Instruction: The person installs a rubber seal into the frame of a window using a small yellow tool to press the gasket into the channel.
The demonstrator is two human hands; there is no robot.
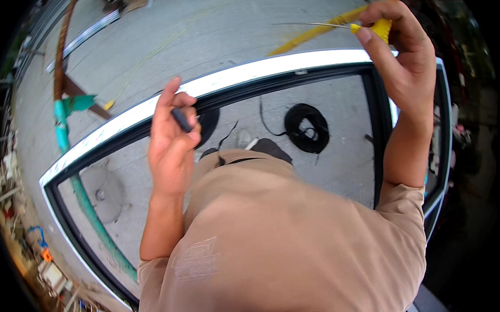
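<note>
A small dark grey block [181, 120] is pinched between the thumb and fingers of my left hand [171, 131], which is above the long far bar of a metal frame [224, 78]. My right hand [399, 54], raised over the frame's far right corner, grips a yellow-handled screwdriver [379, 31]. Its long, thin metal shaft points left, and I cannot make out the shape of its tip. The frame has a bright silvery face and a black inner edge, and surrounds my body. No contact between either hand and the frame can be made out.
On the grey floor inside the frame lies a coil of black strip [307, 128]; another black coil [208, 127] is partly behind my left hand. A green pipe [96, 213] passes under the frame's left side. Beyond are a rusty bar [61, 47] and a yellow bar [306, 37].
</note>
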